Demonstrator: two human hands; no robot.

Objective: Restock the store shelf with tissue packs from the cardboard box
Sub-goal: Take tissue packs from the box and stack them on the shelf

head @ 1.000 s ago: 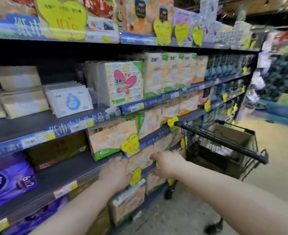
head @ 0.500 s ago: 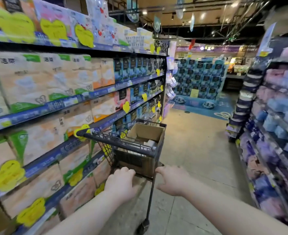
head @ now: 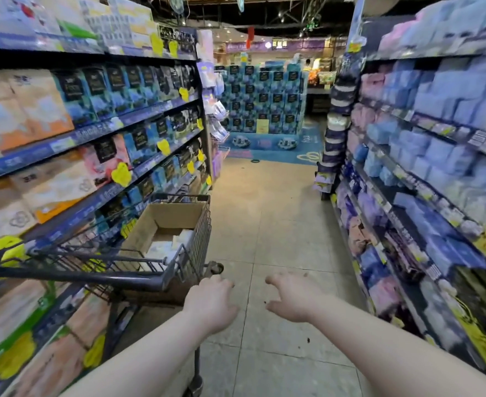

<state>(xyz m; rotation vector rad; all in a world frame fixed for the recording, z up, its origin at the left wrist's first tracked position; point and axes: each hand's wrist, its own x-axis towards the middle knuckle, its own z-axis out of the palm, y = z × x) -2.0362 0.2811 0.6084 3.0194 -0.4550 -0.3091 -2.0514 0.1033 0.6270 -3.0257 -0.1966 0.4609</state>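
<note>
An open cardboard box (head: 161, 217) sits in a dark wire shopping cart (head: 199, 242) beside the left store shelf (head: 98, 133). White tissue packs (head: 164, 249) lie at the bottom of the box. The shelf is stocked with tissue packs in peach, pink and blue wrappers. My left hand (head: 211, 303) hovers just right of the cart's near corner, fingers curled loosely, holding nothing. My right hand (head: 292, 296) is out over the aisle floor, fingers spread, empty.
The cart handle (head: 78, 276) runs across the lower left. A second shelf (head: 425, 179) of blue and pink packs lines the right side. A stacked blue display (head: 262, 98) stands at the aisle's far end. Tiled floor (head: 267, 230) stretches between the shelves.
The view has swung from facing the left shelf to looking down the aisle. Both hands came off the packs on the lower shelf and now hang empty beside the cart.
</note>
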